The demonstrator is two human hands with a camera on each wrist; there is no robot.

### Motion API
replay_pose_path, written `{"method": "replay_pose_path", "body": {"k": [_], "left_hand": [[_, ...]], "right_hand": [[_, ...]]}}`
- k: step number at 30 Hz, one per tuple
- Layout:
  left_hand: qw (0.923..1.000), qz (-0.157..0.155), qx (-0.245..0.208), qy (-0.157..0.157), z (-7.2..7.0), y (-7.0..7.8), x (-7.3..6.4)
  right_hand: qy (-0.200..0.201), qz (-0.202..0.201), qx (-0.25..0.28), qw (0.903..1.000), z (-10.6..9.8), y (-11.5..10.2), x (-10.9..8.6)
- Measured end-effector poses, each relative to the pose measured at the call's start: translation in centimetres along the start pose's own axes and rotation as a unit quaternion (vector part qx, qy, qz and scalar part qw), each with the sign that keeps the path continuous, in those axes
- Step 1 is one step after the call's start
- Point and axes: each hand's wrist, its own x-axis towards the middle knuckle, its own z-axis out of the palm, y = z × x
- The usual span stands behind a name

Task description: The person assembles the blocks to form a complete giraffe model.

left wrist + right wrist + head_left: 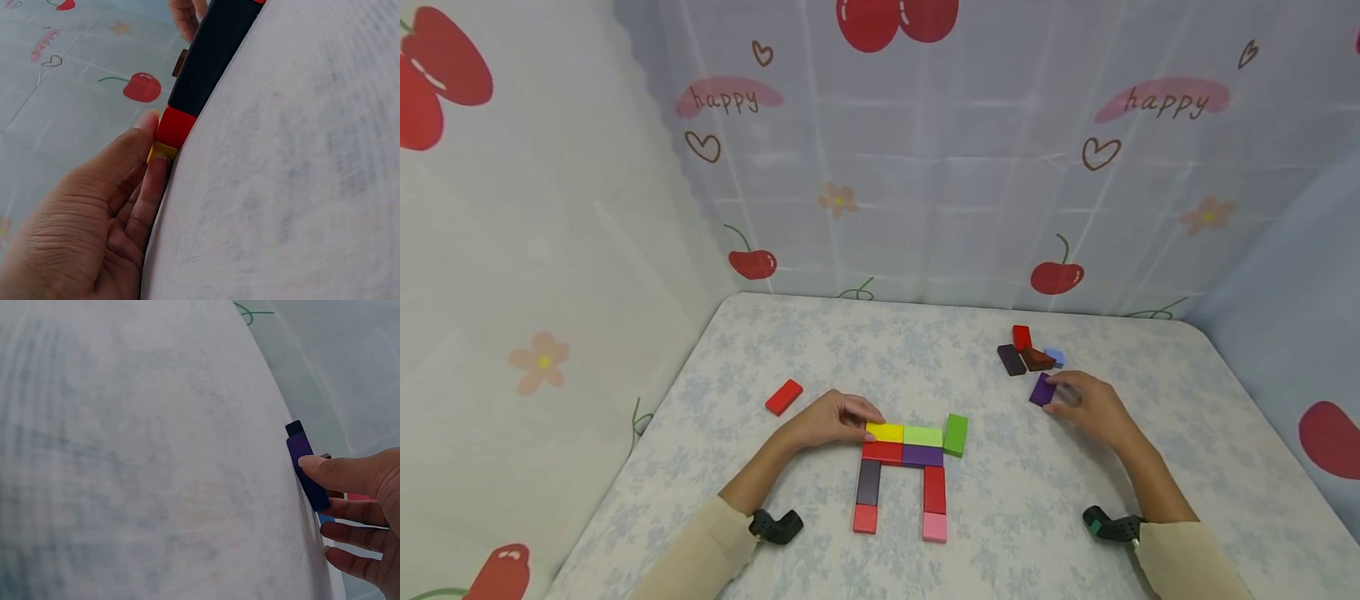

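Looks like block-fetching, left hand (829, 417) pinching the yellow block (887, 432), right hand (1093, 408) pinching the far-right purple block (1041, 392), which probably needs carrying left.

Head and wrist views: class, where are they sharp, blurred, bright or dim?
Head view: block arrangement crisp, backdrop creases catching pale light; left wrist view: left hand fairly sharp, near tabletop blurred; right wrist view: dimmer than head view, purple block's outline clear, tabletop smeared at left.
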Motion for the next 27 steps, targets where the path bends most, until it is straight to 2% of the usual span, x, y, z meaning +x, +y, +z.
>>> {"method": "replay_pose_path", "body": {"k": [5,9,14,20,27], "left_hand": [[1.0,0.002,-0.001,-0.001,0.1,0.0,0.0],[1.0,0.003,0.0,-0.003,0.2,0.1,0.0],[1.0,0.007,0.001,-0.002,0.2,0.0,0.0],[0.9999,0.012,0.002,-0.003,0.1,0.0,0.1],[0.9999,0.013,0.006,-0.004,0.0,0.2,0.0]], "right_hand": [[0.002,-0.005,0.001,1.0,0.1,-0.3,-0.2],[0.01,-0.007,0.034,0.9993,0.1,-1.0,-0.3],[0.011,-0.04,0.077,0.9962,-0.1,-2.4,-0.4],[-0.002,-0.075,0.094,0.9928,-0.1,-4.5,-0.3],[-0.02,-0.096,0.098,0.9903,1.0,-6.5,0.5]]}}
